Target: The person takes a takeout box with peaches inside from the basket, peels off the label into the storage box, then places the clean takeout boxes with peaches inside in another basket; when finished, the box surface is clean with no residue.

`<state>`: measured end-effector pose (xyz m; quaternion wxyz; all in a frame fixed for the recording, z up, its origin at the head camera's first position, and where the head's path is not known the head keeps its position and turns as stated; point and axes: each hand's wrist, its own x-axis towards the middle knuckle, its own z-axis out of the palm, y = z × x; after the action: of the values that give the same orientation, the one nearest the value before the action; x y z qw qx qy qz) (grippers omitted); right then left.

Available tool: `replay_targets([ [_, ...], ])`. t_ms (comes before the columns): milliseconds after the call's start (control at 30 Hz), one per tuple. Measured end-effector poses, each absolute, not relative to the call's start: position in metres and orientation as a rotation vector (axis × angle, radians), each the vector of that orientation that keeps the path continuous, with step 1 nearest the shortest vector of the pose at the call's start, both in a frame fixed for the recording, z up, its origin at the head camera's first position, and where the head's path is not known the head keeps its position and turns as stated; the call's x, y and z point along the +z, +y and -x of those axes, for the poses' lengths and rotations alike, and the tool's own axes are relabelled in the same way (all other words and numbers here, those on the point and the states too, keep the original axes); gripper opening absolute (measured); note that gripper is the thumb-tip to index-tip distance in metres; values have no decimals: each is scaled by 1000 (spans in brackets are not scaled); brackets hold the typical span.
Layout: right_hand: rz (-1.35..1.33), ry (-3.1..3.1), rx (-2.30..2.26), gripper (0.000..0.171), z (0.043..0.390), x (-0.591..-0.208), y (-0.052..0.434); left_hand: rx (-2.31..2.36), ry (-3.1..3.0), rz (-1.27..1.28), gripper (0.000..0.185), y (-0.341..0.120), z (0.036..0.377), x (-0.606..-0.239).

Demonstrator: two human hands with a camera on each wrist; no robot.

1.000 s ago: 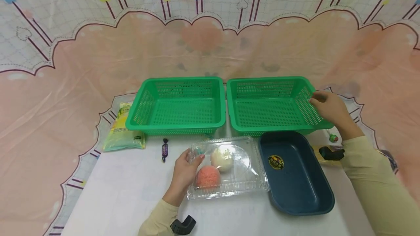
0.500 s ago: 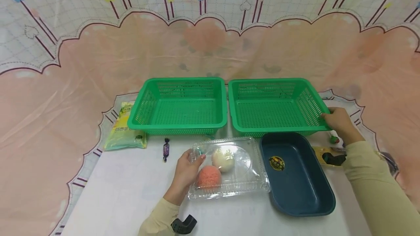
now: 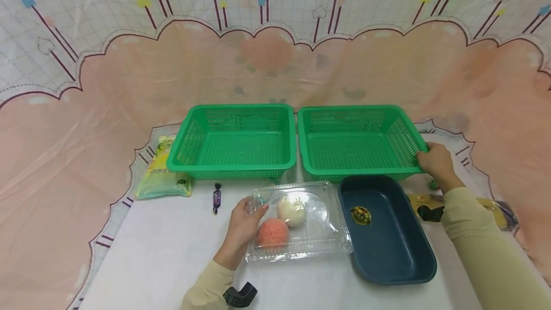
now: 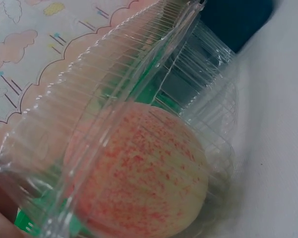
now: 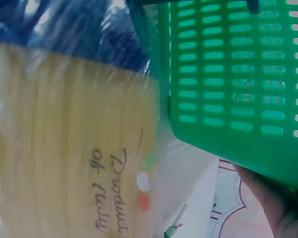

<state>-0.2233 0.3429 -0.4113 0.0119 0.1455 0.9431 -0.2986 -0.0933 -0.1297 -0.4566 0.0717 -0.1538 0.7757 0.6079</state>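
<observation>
My left hand (image 3: 242, 227) grips the left edge of a clear plastic clamshell box (image 3: 316, 245), thumb on its top. Inside lie two round, peach-like balls: a pink one (image 3: 273, 232) in front and a cream one (image 3: 292, 211) behind. Up close in the left wrist view, the nearer ball (image 4: 144, 171) has red speckles on a pale surface. My right hand (image 3: 438, 165) grips the rim of the right green basket (image 3: 366, 172) near its front right corner. In the right wrist view that basket's slotted wall (image 5: 218, 99) fills the upper right, with the hand (image 5: 273, 203) below.
A second green basket (image 3: 232, 169) stands left. A dark blue tray (image 3: 387, 233) sits right of the box. A yellow-green bag (image 3: 161, 173) and a purple wrapped candy (image 3: 216, 198) lie left. A spaghetti packet (image 5: 69, 144), partly under my right forearm in the head view, lies right.
My right hand has moved from the right basket's side wall toward its front right corner and holds the rim there. The left hand and the clear box have stayed in place.
</observation>
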Motion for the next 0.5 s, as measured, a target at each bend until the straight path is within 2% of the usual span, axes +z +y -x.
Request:
replay_targets([
  [267, -453, 2958, -807, 46, 221, -409, 345, 1937, 2240, 395, 58, -128, 98, -457],
  [500, -433, 2988, -820, 33, 226, -411, 342, 1954, 2260, 381, 54, -132, 100, -444],
])
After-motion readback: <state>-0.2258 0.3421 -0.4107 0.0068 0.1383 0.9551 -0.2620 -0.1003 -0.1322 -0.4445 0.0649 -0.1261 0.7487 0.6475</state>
